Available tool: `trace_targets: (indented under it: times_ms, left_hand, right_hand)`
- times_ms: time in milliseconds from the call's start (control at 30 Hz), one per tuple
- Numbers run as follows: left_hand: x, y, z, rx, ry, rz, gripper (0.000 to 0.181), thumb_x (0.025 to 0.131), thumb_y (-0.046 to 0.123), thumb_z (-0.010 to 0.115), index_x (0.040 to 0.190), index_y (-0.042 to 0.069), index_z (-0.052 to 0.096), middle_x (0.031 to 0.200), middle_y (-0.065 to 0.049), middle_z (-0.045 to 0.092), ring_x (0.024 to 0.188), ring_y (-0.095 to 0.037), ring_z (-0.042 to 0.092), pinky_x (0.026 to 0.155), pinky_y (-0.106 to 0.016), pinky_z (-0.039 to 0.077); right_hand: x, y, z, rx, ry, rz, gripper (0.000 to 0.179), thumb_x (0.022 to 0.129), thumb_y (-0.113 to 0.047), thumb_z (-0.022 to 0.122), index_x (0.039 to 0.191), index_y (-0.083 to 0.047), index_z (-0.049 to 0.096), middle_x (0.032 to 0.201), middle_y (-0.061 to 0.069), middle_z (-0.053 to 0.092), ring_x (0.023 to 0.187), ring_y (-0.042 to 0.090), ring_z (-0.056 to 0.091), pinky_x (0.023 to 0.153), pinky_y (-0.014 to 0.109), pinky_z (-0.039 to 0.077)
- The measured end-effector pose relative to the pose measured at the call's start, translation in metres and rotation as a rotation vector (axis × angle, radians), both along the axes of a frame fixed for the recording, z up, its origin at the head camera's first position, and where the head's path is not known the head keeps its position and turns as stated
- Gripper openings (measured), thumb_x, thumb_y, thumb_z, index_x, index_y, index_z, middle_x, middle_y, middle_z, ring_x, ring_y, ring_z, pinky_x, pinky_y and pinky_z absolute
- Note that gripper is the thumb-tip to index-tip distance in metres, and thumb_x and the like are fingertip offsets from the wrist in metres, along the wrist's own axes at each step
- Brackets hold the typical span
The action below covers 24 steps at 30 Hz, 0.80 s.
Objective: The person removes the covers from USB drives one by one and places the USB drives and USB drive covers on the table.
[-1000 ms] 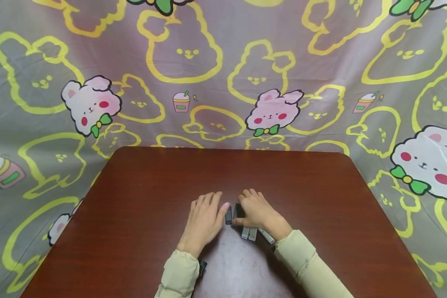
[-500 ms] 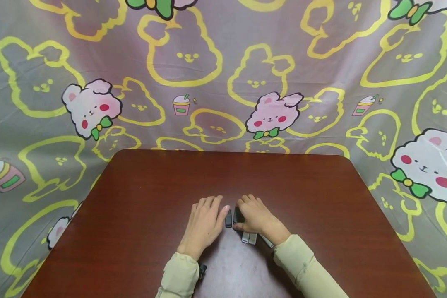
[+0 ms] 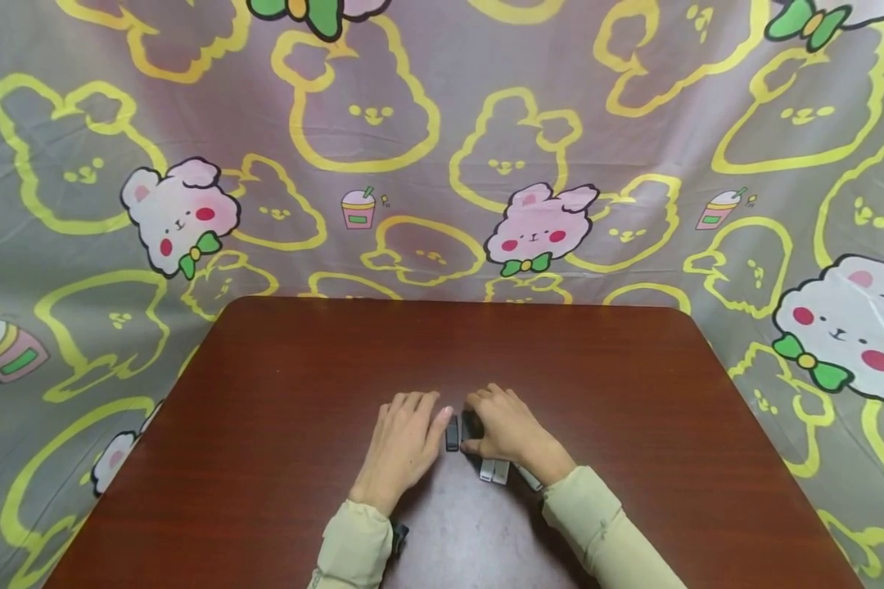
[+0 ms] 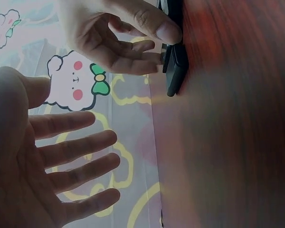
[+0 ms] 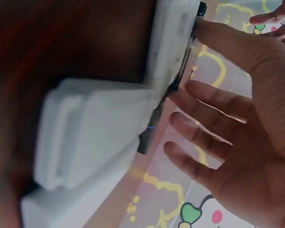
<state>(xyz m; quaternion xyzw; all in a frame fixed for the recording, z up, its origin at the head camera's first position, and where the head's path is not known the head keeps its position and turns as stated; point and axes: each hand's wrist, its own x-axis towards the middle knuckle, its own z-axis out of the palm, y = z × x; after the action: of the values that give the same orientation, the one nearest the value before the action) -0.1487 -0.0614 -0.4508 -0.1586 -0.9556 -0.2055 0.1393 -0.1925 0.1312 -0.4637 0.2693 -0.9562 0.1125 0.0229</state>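
Observation:
In the head view, a small black oblong block lies on the brown table between my hands. My left hand is beside it, fingers straight, with the thumb tip near its far end. My right hand pinches a second dark block between thumb and fingers, just right of the first; the hand covers much of it. Two white blocks lie side by side below that hand. Another white block sits slanted by the right wrist. Up close in the right wrist view, the white blocks look like thick rounded slabs.
The table has rounded far corners and stands against a grey curtain with yellow outlines and cartoon rabbits. A small black item shows at the left sleeve's cuff.
The whole head view has slid slightly downward in the picture. My right fingertips have shifted a little to the left; my left hand stays almost in place.

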Motion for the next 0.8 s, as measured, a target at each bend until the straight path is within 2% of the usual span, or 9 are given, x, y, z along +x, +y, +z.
trace_targets:
  times_ms: [167, 300, 533, 700, 800]
  left_hand:
    - [-0.003, -0.001, 0.001, 0.003, 0.005, 0.005, 0.043, 0.107, 0.041, 0.046, 0.128, 0.009, 0.067, 0.124, -0.012, 0.071, 0.116, -0.031, 0.064, 0.094, -0.051, 0.051]
    - [-0.008, 0.0, 0.006, 0.002, 0.045, -0.001, 0.041, 0.107, 0.04, 0.048, 0.125, 0.009, 0.068, 0.12, -0.012, 0.073, 0.111, -0.03, 0.065, 0.091, -0.049, 0.052]
    - [-0.017, 0.002, 0.014, -0.004, 0.126, -0.025, 0.04, 0.106, 0.038, 0.05, 0.118, 0.007, 0.071, 0.113, -0.011, 0.076, 0.103, -0.028, 0.068, 0.085, -0.046, 0.053]
    - [-0.02, 0.006, 0.021, -0.003, 0.125, -0.037, 0.04, 0.105, 0.039, 0.051, 0.117, 0.007, 0.072, 0.111, -0.01, 0.076, 0.102, -0.028, 0.068, 0.084, -0.044, 0.053]
    - [-0.022, 0.008, 0.026, 0.028, 0.119, -0.059, 0.038, 0.105, 0.038, 0.052, 0.115, 0.007, 0.072, 0.109, -0.01, 0.076, 0.1, -0.027, 0.068, 0.084, -0.044, 0.054]
  right_hand:
    - [-0.003, 0.006, 0.002, -0.033, 0.061, -0.009, 0.064, 0.067, -0.043, 0.092, 0.115, -0.008, 0.068, 0.107, 0.007, 0.075, 0.099, 0.026, 0.063, 0.085, 0.046, 0.054]
    - [-0.008, 0.014, 0.01, -0.05, 0.108, -0.03, 0.072, 0.066, -0.042, 0.093, 0.123, -0.007, 0.065, 0.111, 0.009, 0.075, 0.102, 0.028, 0.064, 0.087, 0.047, 0.054]
    - [-0.01, 0.027, 0.034, -0.08, 0.192, -0.047, 0.074, 0.067, -0.039, 0.093, 0.127, -0.008, 0.063, 0.112, 0.008, 0.076, 0.102, 0.027, 0.064, 0.088, 0.047, 0.054]
    - [-0.008, 0.033, 0.051, -0.097, 0.229, -0.036, 0.073, 0.069, -0.037, 0.093, 0.129, -0.009, 0.062, 0.112, 0.007, 0.076, 0.1, 0.024, 0.062, 0.087, 0.044, 0.054]
    - [-0.008, 0.035, 0.06, -0.102, 0.264, -0.013, 0.073, 0.069, -0.037, 0.093, 0.13, -0.01, 0.061, 0.113, 0.007, 0.075, 0.1, 0.024, 0.061, 0.086, 0.042, 0.054]
